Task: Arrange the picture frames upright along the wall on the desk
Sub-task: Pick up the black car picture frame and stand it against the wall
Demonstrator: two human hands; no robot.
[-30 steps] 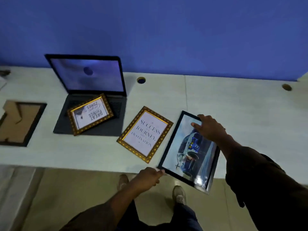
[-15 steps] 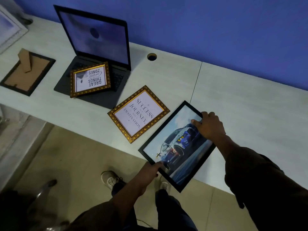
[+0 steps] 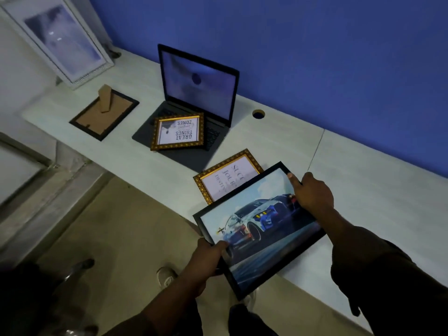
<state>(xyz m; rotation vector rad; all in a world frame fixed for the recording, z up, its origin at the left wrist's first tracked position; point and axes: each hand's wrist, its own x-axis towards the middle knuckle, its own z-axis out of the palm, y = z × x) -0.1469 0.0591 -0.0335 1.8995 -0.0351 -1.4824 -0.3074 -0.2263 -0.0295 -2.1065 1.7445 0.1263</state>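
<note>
At the near edge of the pale desk (image 3: 363,190), the black-framed car picture (image 3: 257,226) is lifted and tilted, overlapping the gold-framed quote print (image 3: 218,183). The left hand (image 3: 206,258) clamps its near-left edge; the right hand (image 3: 312,192) grips its far-right corner. Step in hand: pick-up. Next: carry it to the blue wall (image 3: 315,57) and stand it upright.

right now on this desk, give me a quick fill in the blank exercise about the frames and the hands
1. Both hands hold the black frame showing a ____.
2. The small gold frame lies on the ____.
3. The frame lying face down has its cardboard ____ sticking up.
4. The left hand grips the car frame's ____ corner, the right hand the far one.

Missing words: car; laptop; stand; near
</note>
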